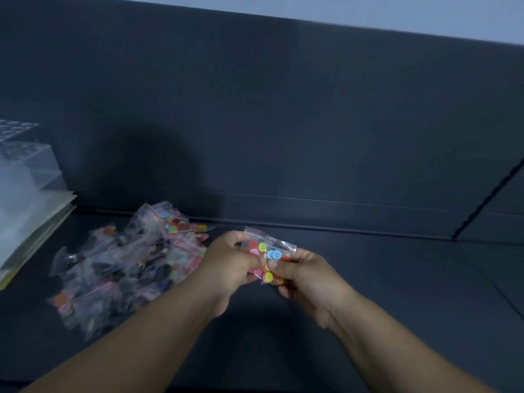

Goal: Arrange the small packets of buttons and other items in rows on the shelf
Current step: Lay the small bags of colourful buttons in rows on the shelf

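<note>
Pinching one button packet (269, 258) between them, left hand (231, 265) and right hand (303, 275) grip its sides.

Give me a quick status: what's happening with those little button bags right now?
Left hand and right hand both pinch one packet over the shelf. Pile lies left of them, unsorted. No rows in view yet.

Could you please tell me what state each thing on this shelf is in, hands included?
Button packet: held off the shelf between both hands.
Left hand: pinches the packet's left side.
Right hand: pinches the packet's right side.
Pile of packets: heaped loosely on the shelf, not in rows.
Plastic box: standing on folders at the left edge.
</note>
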`<control>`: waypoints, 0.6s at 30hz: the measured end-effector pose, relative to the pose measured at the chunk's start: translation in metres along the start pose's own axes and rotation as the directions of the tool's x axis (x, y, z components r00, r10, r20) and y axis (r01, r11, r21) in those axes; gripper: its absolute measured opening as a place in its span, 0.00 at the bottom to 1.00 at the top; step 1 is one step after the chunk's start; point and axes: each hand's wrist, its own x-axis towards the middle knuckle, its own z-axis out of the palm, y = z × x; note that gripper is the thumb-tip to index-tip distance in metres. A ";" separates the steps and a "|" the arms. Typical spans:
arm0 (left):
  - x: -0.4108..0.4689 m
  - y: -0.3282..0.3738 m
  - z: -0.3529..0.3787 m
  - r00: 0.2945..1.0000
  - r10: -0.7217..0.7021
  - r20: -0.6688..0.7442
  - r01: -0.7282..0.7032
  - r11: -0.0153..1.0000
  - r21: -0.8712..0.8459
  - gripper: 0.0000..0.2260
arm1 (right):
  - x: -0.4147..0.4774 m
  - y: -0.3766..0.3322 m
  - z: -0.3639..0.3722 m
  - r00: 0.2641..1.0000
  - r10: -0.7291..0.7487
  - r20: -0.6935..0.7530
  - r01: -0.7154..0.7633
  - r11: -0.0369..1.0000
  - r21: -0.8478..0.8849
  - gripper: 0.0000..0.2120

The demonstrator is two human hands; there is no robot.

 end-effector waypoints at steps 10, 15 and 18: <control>0.052 -0.016 0.054 0.966 -0.039 -0.257 0.056 0.997 0.059 0.07 | 0.035 -0.008 -0.076 0.969 -0.011 -0.247 -0.013 0.995 -0.096 0.10; 0.075 -0.023 0.070 0.962 -0.004 -0.273 0.043 0.990 0.138 0.05 | 0.067 -0.002 -0.098 0.954 -0.087 -0.288 0.050 0.990 -0.134 0.10; 0.088 -0.026 0.077 0.961 0.045 -0.274 0.012 0.979 0.203 0.05 | 0.079 0.000 -0.108 0.940 -0.220 -0.263 0.084 0.892 -0.444 0.18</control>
